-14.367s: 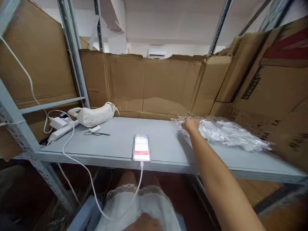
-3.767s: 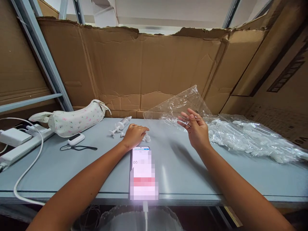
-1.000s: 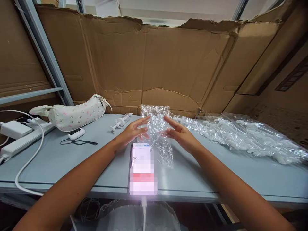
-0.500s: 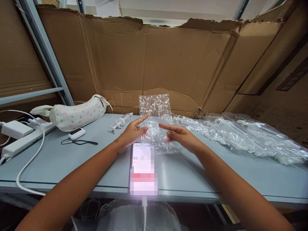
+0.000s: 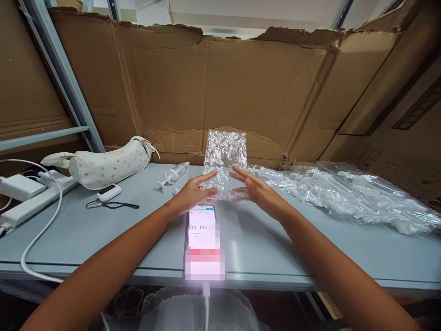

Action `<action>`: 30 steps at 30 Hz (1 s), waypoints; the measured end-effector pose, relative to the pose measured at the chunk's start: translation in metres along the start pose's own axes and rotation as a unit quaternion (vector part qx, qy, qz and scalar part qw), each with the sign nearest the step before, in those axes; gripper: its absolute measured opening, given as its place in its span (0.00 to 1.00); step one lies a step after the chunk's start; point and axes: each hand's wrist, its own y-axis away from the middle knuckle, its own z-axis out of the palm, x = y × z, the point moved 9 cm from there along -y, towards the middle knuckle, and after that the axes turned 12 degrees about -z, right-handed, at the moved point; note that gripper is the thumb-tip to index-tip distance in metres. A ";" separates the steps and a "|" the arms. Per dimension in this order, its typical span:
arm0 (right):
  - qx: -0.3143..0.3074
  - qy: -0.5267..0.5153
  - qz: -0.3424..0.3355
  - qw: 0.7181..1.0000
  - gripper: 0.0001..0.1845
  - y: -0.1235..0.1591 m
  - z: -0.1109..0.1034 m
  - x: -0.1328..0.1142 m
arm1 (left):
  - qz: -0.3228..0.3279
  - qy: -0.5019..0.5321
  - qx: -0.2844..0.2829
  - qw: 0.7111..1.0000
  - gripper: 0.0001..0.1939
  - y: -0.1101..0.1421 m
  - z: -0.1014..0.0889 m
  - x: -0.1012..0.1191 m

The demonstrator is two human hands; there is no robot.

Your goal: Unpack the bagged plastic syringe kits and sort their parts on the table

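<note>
Plastic film (image 5: 226, 146) was located beyond the phone (image 5: 201, 239), its lower edge newly raised, suggesting active repositioning. Left hand (image 5: 189, 195) and right hand (image 5: 265, 196) were apart, at its sides; grip closure could not be determined.

"00:00" on the phone screen (image 5: 202, 239)

clear plastic (image 5: 225, 148), lower edge indistinct
</note>
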 end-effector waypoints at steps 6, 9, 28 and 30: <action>-0.042 0.000 0.001 0.999 0.31 0.000 0.012 0.005 | 0.013 -0.018 0.039 0.999 0.35 0.001 -0.008 0.005; 0.002 0.004 -0.005 1.000 0.29 -0.002 0.004 0.009 | 0.010 -0.019 0.052 0.998 0.36 0.001 -0.008 0.002; -0.014 -0.008 0.001 1.000 0.27 -0.003 0.004 0.010 | 0.070 -0.082 0.079 0.991 0.33 -0.005 -0.026 0.011; -0.017 -0.002 0.005 1.000 0.26 -0.003 0.005 0.010 | 0.062 -0.093 0.087 0.990 0.34 -0.007 -0.032 0.011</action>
